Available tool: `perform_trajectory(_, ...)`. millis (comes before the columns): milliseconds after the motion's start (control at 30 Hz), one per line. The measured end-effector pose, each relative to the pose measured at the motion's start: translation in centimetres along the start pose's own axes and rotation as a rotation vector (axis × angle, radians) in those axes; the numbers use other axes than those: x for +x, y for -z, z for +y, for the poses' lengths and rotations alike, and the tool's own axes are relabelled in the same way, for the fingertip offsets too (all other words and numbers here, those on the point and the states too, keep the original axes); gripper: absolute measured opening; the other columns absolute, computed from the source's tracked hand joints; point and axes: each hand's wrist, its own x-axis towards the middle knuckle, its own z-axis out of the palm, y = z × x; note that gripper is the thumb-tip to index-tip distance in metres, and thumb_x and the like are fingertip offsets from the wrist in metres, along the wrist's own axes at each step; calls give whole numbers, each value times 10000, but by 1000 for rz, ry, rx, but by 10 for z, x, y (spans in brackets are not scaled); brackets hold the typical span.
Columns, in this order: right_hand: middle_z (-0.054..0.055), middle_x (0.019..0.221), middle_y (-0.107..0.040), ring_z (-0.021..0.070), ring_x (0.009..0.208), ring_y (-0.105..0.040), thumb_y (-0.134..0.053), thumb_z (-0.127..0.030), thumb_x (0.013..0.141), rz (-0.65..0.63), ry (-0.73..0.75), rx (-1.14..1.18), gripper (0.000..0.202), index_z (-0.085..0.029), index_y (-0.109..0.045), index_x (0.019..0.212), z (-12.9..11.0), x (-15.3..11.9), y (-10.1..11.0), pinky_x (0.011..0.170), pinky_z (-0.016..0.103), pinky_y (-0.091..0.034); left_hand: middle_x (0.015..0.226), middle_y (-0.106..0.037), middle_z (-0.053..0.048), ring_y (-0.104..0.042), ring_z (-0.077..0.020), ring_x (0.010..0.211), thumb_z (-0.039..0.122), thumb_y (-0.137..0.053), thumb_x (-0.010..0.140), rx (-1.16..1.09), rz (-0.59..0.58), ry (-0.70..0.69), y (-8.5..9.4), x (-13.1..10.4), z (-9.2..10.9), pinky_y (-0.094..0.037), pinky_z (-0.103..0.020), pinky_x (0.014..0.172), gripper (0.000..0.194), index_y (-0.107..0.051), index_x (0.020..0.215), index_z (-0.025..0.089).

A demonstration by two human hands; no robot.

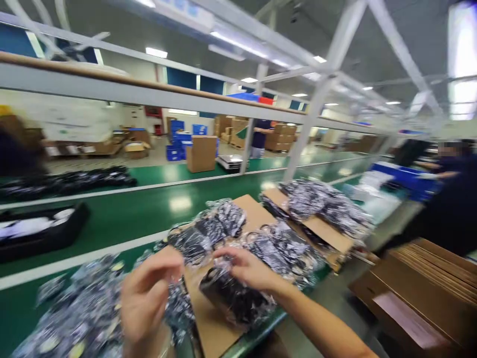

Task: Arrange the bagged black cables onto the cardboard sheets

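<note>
Starting at the far left, I see a black tray (pixel 40 231) lying on the green belt (pixel 122 211), and nearer to me a blurred heap of bagged black items (pixel 78 313) piled at the belt's edge. My left hand (pixel 147 296) is raised just to the right of that heap, fingers curled with the thumb toward the fingertips; it looks pinched on a wisp of clear plastic, but motion blur keeps me from saying for certain whether it grips anything. Moving right, the bagged black item (pixel 234 298) I am working on rests on the near end of a flat cardboard sheet (pixel 212 323), and my right hand (pixel 248 268) lies across its top with the fingers closed on the crinkled bag. Behind it on the same sheet sits a further cluster of bagged items (pixel 208 231), and to the right a second cardboard piece (pixel 324 231) carries another pile (pixel 320 201). At the far right a person in dark clothing (pixel 450 199) stands by stacked brown cartons (pixel 428 293). I judge that I am mid-way through handling one bag, with both hands at its open plastic. The next move, as I read it, calls for a firm two-handed hold on the film, since it is slippery and loose.
</note>
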Motion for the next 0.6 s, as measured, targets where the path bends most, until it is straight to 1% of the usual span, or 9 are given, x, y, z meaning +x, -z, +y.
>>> perform_trajectory(33, 72, 1134, -596, 171, 1019, -565, -492, -88, 685, 14, -53, 144, 463, -154, -595, 1131, -8, 7, 9, 917, 303, -435, 795, -554, -72, -520, -168, 756, 397, -581, 827, 41, -16, -9, 4, 2, -5, -438, -283, 689, 299, -661, 1007, 173)
perform_trajectory(100, 66, 1134, -600, 149, 952, -592, -564, -134, 725, 56, -106, 372, 393, -180, -604, 1113, -28, 20, 25, 857, 270, -466, 1077, -543, -107, -506, -218, 1017, 416, -605, 818, 81, -63, 61, 8, 13, -22, -412, -332, 901, 507, -517, 1267, 196)
perform_trajectory(200, 69, 1154, -597, 143, 933, -605, -661, -205, 744, 120, -67, 536, 360, -205, -610, 1100, -61, 39, 39, 806, 240, -493, 1415, -328, -123, -334, -280, 1291, 427, -724, 725, -38, -215, 281, 2, 27, -53, -290, -396, 1071, 901, -225, 1454, 253)
perform_trajectory(233, 72, 1152, -600, 149, 935, -607, -679, -214, 739, 123, -49, 563, 373, -211, -606, 1105, -69, 45, 42, 795, 241, -501, 1441, -300, -124, -327, -288, 1303, 407, -756, 695, -120, -284, 351, -4, 29, -61, -284, -404, 1078, 948, -214, 1458, 255)
perform_trajectory(300, 71, 1161, -601, 161, 933, -614, -689, -226, 740, 105, -35, 596, 439, -236, -572, 1163, -79, 60, 45, 787, 259, -511, 1379, -404, -144, -418, -295, 1239, 353, -790, 663, -289, -350, 448, -19, 28, -72, -332, -406, 1047, 866, -357, 1396, 201)
perform_trajectory(367, 66, 1211, -579, 177, 976, -606, -676, -233, 750, 92, -26, 595, 549, -268, -493, 1267, -81, 75, 47, 836, 294, -505, 1207, -558, -153, -538, -280, 1096, 303, -794, 660, -414, -242, 487, -34, 24, -77, -405, -398, 973, 652, -526, 1227, 126)
perform_trajectory(433, 55, 1296, -522, 195, 1095, -557, -634, -281, 797, 130, 0, 532, 627, -301, -374, 1368, -75, 87, 47, 951, 342, -451, 1092, -621, -134, -596, -240, 976, 268, -776, 684, -502, -6, 505, -44, 23, -77, -449, -376, 911, 500, -571, 1111, 107)
perform_trajectory(500, 52, 1380, -440, 216, 1231, -453, -582, -375, 849, 147, 5, 361, 636, -298, -303, 1415, -67, 93, 46, 1056, 387, -352, 1092, -626, -124, -609, -215, 949, 248, -758, 709, -559, 224, 506, -47, 25, -73, -459, -365, 906, 472, -552, 1110, 110)
perform_trajectory(600, 60, 1439, -355, 260, 1316, -335, -616, -467, 818, -7, -9, -17, 684, -251, -348, 1409, -55, 100, 37, 1113, 425, -261, 1129, -613, -127, -605, -218, 992, 264, -721, 758, -575, 487, 474, -41, 33, -66, -456, -370, 930, 489, -503, 1171, 115)
